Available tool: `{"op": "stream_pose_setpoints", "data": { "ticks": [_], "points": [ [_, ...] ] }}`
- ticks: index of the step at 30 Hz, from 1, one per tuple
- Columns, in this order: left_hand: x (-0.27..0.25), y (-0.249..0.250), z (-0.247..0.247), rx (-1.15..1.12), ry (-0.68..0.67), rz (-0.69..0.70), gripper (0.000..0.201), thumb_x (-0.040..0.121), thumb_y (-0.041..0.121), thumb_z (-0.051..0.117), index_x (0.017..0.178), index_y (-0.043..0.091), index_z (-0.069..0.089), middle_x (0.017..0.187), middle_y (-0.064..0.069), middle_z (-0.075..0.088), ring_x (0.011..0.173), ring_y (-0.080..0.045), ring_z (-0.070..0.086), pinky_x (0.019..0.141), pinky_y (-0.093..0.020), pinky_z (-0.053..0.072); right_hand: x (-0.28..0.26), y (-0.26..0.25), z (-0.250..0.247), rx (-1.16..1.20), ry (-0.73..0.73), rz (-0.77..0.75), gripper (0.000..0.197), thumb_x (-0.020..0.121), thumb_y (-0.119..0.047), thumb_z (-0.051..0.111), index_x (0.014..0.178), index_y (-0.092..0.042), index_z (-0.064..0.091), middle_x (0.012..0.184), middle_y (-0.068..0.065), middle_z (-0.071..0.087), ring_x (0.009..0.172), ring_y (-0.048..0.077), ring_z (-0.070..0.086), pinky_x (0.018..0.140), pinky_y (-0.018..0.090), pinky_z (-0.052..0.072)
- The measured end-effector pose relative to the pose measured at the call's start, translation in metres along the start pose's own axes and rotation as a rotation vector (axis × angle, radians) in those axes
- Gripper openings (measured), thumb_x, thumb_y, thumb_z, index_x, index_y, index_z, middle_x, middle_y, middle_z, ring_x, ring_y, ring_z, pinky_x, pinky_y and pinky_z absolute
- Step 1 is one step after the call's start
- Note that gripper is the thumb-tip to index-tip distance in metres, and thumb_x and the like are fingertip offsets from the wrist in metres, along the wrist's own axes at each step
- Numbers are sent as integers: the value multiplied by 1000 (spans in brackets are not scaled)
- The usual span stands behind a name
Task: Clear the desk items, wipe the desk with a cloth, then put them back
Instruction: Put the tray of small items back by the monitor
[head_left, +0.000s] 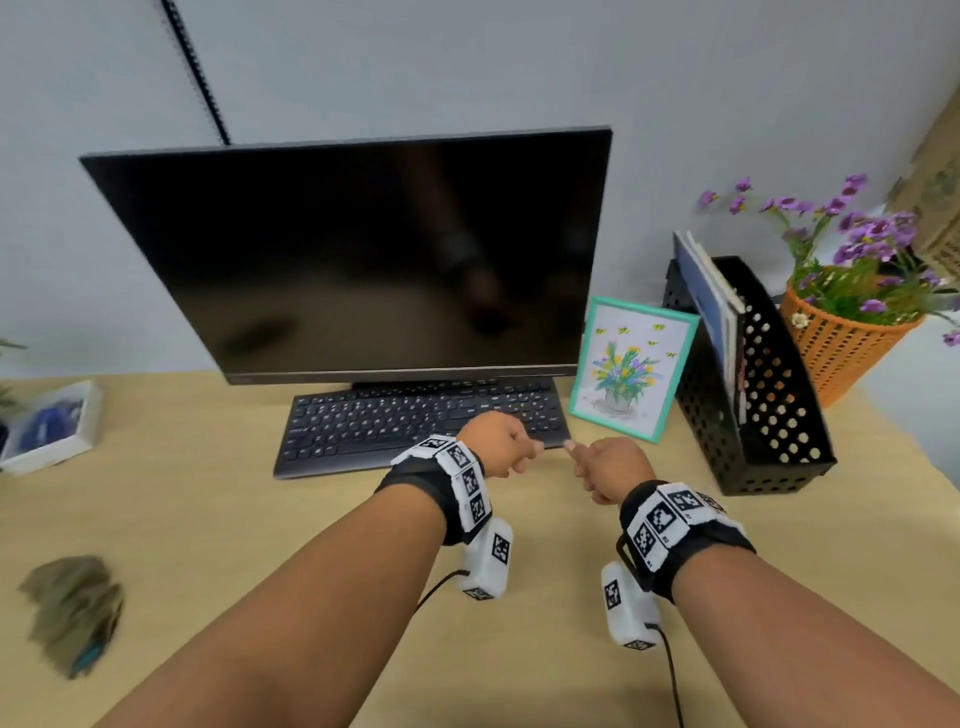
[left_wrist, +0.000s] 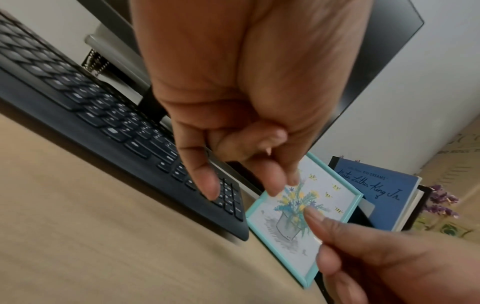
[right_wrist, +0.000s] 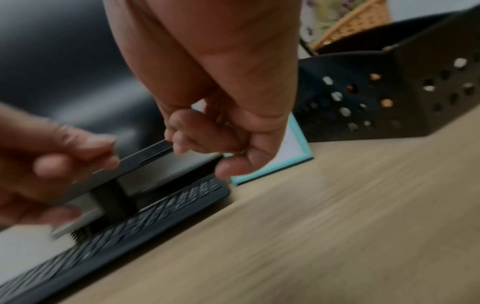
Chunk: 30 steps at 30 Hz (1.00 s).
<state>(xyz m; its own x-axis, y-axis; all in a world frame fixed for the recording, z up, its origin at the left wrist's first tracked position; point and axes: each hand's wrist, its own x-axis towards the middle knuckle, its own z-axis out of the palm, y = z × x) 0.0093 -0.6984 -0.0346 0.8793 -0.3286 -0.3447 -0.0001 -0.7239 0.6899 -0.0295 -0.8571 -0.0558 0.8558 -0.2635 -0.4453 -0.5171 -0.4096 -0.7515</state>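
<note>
Both my hands hover low over the wooden desk (head_left: 249, 545), just in front of the right end of the black keyboard (head_left: 395, 421), and hold nothing. My left hand (head_left: 524, 452) has its fingers loosely bent, the forefinger pointing down in the left wrist view (left_wrist: 241, 185). My right hand (head_left: 582, 462) is curled into a loose fist, thumb forward, as the right wrist view shows (right_wrist: 202, 152). A teal picture frame (head_left: 631, 369) with a flower drawing leans just beyond the hands. A crumpled olive cloth (head_left: 72, 608) lies at the desk's near left.
A dark monitor (head_left: 353, 254) stands behind the keyboard. At the right, a black perforated file holder (head_left: 769, 415) holds books. An orange basket of purple flowers (head_left: 841, 343) sits behind it. A white box (head_left: 57, 431) sits at the left edge.
</note>
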Motion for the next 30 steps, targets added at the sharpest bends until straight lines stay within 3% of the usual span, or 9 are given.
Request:
{"op": "stream_pose_setpoints", "data": {
  "ticks": [4,7,9,11,14,17,20,26,30],
  "points": [
    [-24,-21,-3,84,16,-20,34,92,33,56,63,17,56,65,4,60,59,-11,55,67,-28,51,-15,4,25,-252,-72,-65,43,97,-31,46,63,-10,62,65,2,63,72,20,58,75,27,39],
    [-45,-47,-15,60,34,-51,24,92,11,45,91,18,68,96,-6,67,85,-20,65,79,-32,54,-21,1,43,-415,-117,-116,8,88,-10,56,92,-13,62,99,7,63,99,24,59,82,27,42],
    [-57,-62,-27,74,43,-65,32,92,7,41,106,20,67,116,-7,64,99,-24,63,82,-31,51,-28,-5,55,-418,-159,-113,22,83,0,57,100,-14,61,103,11,63,91,25,63,72,26,48],
    [-69,-81,-44,104,69,-78,31,91,10,44,111,20,66,120,-5,63,97,-21,61,81,-29,49,-38,-19,73,-439,-166,-160,22,83,2,56,97,-14,61,100,11,62,75,20,61,58,25,46],
    [-80,-108,-71,118,99,-73,27,91,14,48,111,20,65,116,-3,64,90,-17,58,78,-27,48,-53,-46,102,-471,-180,-240,8,89,-9,56,89,-11,64,80,5,63,67,16,57,62,28,50],
    [-90,-139,-99,107,139,-75,24,90,17,51,108,21,66,110,-2,65,88,-16,58,80,-27,49,-65,-76,139,-532,-220,-321,26,93,-28,56,76,-11,66,70,3,66,67,17,59,71,29,47],
    [-102,-175,-125,96,171,-104,18,89,21,55,104,21,66,108,-1,64,95,-19,61,85,-29,49,-76,-101,177,-532,-237,-347,42,95,-40,48,73,-10,69,79,5,70,77,19,63,75,28,44],
    [-134,-278,-210,166,270,-228,24,90,23,59,113,17,64,121,-4,61,110,-22,57,91,-29,45,-89,-138,274,-731,-338,-354,27,90,-39,57,104,-17,63,111,1,62,103,18,57,86,29,44],
    [-146,-346,-270,221,320,-358,29,91,24,57,119,17,61,127,-7,57,113,-24,55,90,-31,44,-90,-158,325,-821,-310,-347,46,91,-38,56,132,-19,50,138,5,46,123,21,48,99,30,40]
  ]
}}
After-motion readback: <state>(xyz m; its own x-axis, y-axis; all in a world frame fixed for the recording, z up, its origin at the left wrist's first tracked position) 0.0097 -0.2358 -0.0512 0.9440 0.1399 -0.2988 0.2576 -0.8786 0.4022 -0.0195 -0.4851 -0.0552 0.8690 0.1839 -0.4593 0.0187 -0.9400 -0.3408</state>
